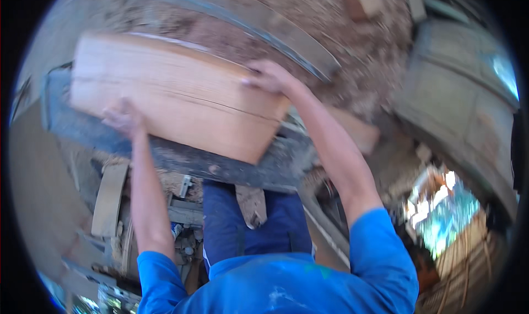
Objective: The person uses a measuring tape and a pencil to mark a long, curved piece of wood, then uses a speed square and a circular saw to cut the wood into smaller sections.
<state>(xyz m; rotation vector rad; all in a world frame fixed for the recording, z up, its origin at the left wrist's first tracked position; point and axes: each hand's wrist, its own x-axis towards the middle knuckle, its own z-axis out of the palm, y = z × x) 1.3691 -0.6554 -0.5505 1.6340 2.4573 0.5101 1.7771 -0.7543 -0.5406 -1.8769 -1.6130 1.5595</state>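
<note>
left hand (pixel 124 117) grips the near lower edge of the wooden slab (pixel 176 102), fingers curled against its face; right hand (pixel 270 77) clasps the slab's far right corner, fingers wrapped over the edge; the slab rests tilted on a dark metal bench (pixel 220 168), with sawdust (pixel 352 44) spread beyond it; a grey rail (pixel 281 33) crosses the sawdust

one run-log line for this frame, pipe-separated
left hand on near edge of wooden slab | right hand grips its far right corner | slab lies on dark bench | sawdust beyond
</note>
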